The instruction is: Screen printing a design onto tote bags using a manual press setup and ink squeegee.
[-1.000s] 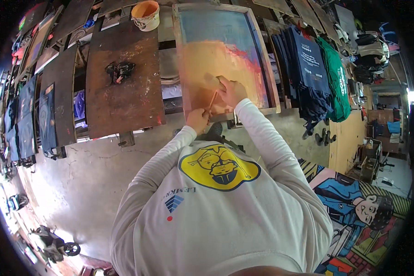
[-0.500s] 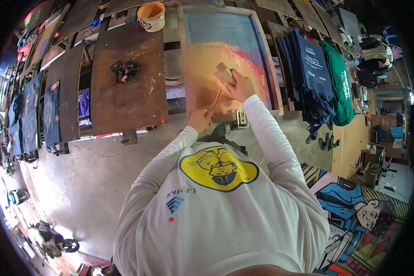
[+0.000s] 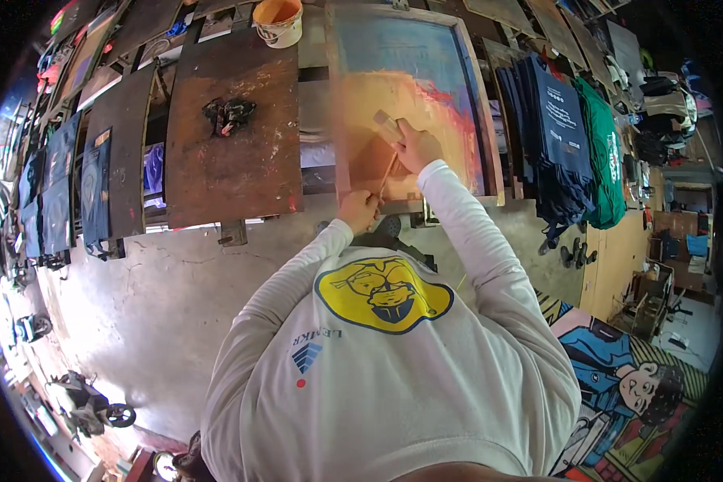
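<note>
My right hand [image 3: 420,149] is closed round a squeegee-like block [image 3: 389,126], pale brown and flat-ended, over the screen frame's mesh [image 3: 410,95]. Orange ink covers most of that mesh, with blue at the far end and red along the right. My left hand [image 3: 360,210], fingers curled, is at the near left corner of the wooden screen frame [image 3: 340,120]. A thin reddish-brown stick [image 3: 390,173] runs from the left hand's fingers up toward the underside of my right hand. Where its upper end meets the block is hidden.
Left of the frame lies a stained brown board [image 3: 233,161] with a crumpled dark rag [image 3: 228,116]. An orange-smeared bucket [image 3: 279,22] stands beyond it. Dark blue shirts [image 3: 550,136] and green shirts [image 3: 601,153] hang at the right. A motorbike [image 3: 88,406] stands lower left.
The frame, board and bucket sit slightly further right and up in view. My left hand has shifted a little right; my right hand and the block remain over the orange area.
</note>
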`<action>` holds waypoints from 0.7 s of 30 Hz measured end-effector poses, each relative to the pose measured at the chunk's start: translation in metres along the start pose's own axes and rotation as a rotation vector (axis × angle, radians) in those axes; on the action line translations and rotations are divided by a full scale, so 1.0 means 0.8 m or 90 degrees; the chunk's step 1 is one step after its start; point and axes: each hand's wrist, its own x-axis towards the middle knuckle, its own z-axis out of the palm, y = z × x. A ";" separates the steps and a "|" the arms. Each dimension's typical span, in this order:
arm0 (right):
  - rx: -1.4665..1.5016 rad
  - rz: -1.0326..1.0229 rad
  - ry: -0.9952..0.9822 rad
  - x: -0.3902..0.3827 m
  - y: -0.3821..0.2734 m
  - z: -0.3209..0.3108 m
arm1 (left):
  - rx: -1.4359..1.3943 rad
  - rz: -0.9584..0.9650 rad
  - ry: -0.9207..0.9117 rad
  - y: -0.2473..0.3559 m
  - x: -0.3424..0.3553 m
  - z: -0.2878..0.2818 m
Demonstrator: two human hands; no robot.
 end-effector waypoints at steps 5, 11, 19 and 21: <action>0.111 -0.034 0.071 -0.023 0.007 -0.030 | 0.005 0.015 0.020 0.004 -0.004 -0.002; 0.135 -0.102 0.018 -0.050 -0.014 -0.046 | 0.039 0.012 0.032 0.007 0.001 0.000; 0.069 -0.090 0.013 -0.037 -0.010 -0.022 | 0.068 0.050 0.070 0.007 -0.003 0.008; 0.050 -0.072 0.024 -0.025 -0.007 -0.015 | 0.085 0.047 0.071 0.010 -0.004 0.008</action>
